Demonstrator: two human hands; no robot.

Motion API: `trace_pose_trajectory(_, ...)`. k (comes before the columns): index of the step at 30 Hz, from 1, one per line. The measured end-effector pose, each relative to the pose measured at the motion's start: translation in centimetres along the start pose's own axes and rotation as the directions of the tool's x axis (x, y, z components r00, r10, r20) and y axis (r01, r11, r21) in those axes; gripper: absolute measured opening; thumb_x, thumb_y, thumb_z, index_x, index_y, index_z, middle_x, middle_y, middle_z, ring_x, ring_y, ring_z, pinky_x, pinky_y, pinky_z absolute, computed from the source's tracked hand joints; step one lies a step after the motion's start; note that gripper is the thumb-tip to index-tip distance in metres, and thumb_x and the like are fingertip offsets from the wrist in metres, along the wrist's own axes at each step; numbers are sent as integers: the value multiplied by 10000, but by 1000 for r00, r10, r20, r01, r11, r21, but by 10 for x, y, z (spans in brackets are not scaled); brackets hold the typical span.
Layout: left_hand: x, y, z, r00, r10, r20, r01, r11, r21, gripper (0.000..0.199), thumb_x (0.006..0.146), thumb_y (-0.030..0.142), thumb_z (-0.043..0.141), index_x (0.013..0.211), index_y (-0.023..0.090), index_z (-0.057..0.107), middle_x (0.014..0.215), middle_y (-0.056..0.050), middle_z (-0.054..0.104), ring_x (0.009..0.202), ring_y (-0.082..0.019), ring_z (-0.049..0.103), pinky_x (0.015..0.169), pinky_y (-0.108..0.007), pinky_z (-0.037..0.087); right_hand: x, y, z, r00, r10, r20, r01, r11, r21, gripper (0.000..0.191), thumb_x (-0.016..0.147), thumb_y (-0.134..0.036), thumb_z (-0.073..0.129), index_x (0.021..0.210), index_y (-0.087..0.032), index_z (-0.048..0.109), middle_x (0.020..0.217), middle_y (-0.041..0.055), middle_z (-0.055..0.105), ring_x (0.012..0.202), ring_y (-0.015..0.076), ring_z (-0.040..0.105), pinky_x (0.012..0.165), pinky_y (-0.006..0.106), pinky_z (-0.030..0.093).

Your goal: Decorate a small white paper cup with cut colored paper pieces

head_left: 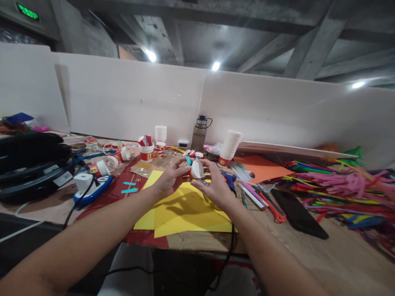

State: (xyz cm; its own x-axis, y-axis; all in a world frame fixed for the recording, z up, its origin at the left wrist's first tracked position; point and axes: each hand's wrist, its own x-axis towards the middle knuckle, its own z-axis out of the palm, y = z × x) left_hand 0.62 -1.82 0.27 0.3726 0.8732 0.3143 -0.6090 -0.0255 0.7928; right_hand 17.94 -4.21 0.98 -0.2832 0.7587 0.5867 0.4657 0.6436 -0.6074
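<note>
Over the yellow paper sheets (191, 216), both hands are closed around a small white paper cup (197, 169) whose round end faces me. My left hand (170, 178) grips its left side, with a teal paper strip (188, 160) at the fingertips; whether that strip is stuck to the cup I cannot tell. The fingers of my right hand (217, 185) hold the cup from the right, the thumb below it. Two more teal strips (128, 190) lie on the red cardboard (114, 199) to the left. Just right of my right hand is a blue glue gun (228, 180).
Stacked paper cups (231, 146) and a water bottle (199, 133) stand behind. Right are markers (253, 195), orange-handled scissors (277, 214), a black phone (298, 211) and pipe cleaners (342, 185). Left are a blue power strip (92, 193), decorated cups (100, 167) and a black headset-like object (33, 168).
</note>
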Motion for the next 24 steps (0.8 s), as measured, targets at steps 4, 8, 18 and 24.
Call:
trace_pose_trajectory(4, 0, -1, -1, 1000, 5, 11, -5, 1000, 6, 349, 708, 273, 775, 1012, 200, 621, 837, 4, 680, 666, -112, 629, 602, -231, 509, 0, -4, 0, 1000, 24, 3, -24, 1000, 19, 604, 765, -376, 728, 1266, -219, 430, 1306, 137, 497, 1103, 249, 567, 863, 427, 536)
trace_pose_trajectory(8, 1, -2, -3, 1000, 8, 18, -8, 1000, 20, 344, 729, 271, 758, 1031, 198, 610, 839, 0, 677, 682, -117, 638, 598, -224, 500, 0, -5, -1, 1000, 5, -6, -5, 1000, -6, 611, 755, -364, 740, 1267, -221, 439, 1305, 131, 500, 1146, 259, 539, 924, 448, 504)
trace_pose_trajectory(18, 1, 0, -2, 1000, 14, 10, -14, 1000, 24, 328, 742, 264, 748, 1035, 204, 614, 834, 1, 671, 699, -122, 638, 601, -223, 495, -1, -4, -1, 1000, 9, 16, -8, 1000, -30, 600, 769, -368, 726, 1277, -221, 445, 1302, 130, 496, 1140, 254, 539, 887, 411, 518)
trace_pose_trajectory(24, 1, -3, -5, 1000, 7, 7, -7, 1000, 12, 321, 745, 255, 746, 1036, 211, 620, 877, -1, 669, 702, -119, 637, 593, -222, 497, 0, -1, -1, 1000, -12, 2, 12, 998, -68, 641, 754, -360, 743, 1291, -214, 425, 1321, 139, 487, 1207, 273, 508, 981, 454, 463)
